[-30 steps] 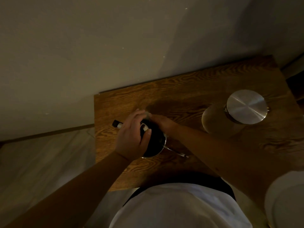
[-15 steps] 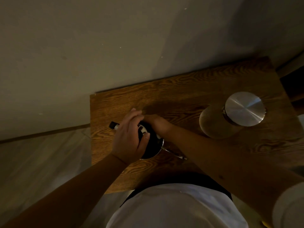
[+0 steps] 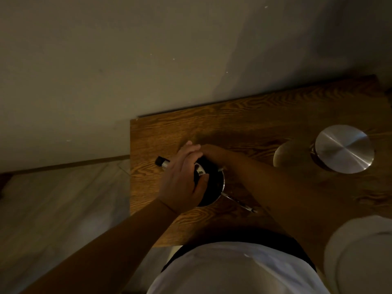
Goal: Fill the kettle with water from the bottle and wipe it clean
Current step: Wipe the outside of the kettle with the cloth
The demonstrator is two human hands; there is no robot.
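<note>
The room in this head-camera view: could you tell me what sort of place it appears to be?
Probably a dim corner of a home or lodging room: a small wooden table against a plain wall, a metal kettle under both hands, and a round steel lid nearby.

Grained, semi-glossy wood table (image 3: pixel 265 115); brushed shiny metal lid (image 3: pixel 344 148); polished metal kettle (image 3: pixel 214 187); matt painted wall (image 3: pixel 127 60).

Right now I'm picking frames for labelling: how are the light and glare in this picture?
Head view: dim, warm light; the kettle under both hands is nearly black, with little detail. The steel lid shows the only bright streaked glare. Soft shadows fall on the wall, and the table edges bow from the wide-angle lens.
</note>
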